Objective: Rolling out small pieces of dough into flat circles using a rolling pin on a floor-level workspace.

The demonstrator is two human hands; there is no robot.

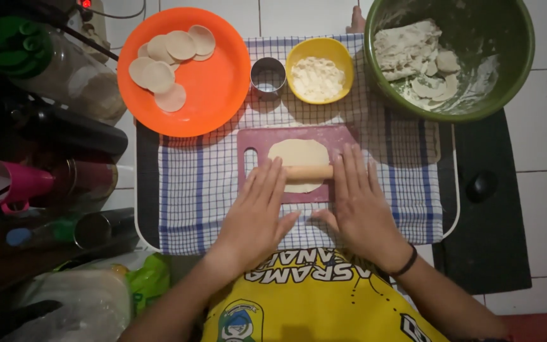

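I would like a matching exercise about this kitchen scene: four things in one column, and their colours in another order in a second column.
Things:
1. plate with the cut dough rounds
2. small bowl of flour
3. large bowl of dough scraps
4. cutting board under the rolling pin

Colours:
A. green
B. dark red
C. orange
D. yellow

Pairs: 1-C, 2-D, 3-A, 4-B

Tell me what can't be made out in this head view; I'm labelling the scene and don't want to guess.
- Rolling pin: both ends covered by the left hand and right hand.
- Dough sheet: its near edge is hidden by the pin and fingers.
- Green bowl: top rim cut off by the frame edge.
- Bottles at left: dark and blurred, contents unclear.
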